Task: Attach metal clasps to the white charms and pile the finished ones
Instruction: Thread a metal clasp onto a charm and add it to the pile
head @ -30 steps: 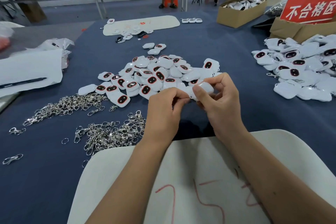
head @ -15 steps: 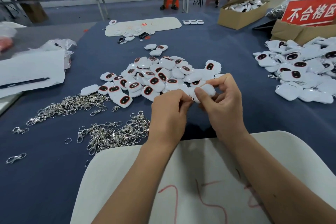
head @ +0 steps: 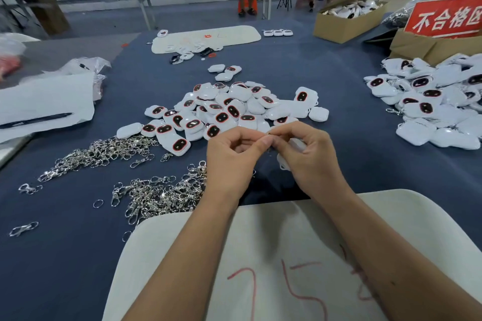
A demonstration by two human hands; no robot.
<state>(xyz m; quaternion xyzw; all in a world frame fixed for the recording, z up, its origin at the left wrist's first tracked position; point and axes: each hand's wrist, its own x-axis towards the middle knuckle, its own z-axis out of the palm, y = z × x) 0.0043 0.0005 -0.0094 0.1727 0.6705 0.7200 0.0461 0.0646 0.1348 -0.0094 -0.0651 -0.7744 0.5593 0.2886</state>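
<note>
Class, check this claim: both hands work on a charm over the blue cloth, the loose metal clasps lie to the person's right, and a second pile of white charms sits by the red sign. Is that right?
Not quite. The head view shows the loose metal clasps to the person's left, not right. The rest stands: the left hand and right hand work on a charm over the blue cloth, and a second pile of white charms sits by the red sign.

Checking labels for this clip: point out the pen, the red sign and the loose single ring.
pen (head: 36,120), head view, middle of barrel.
red sign (head: 447,18), head view, centre of face.
loose ring (head: 98,203), head view, its rim.

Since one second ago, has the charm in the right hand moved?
Yes: the charm has dropped toward the person, off the central pile.
</note>
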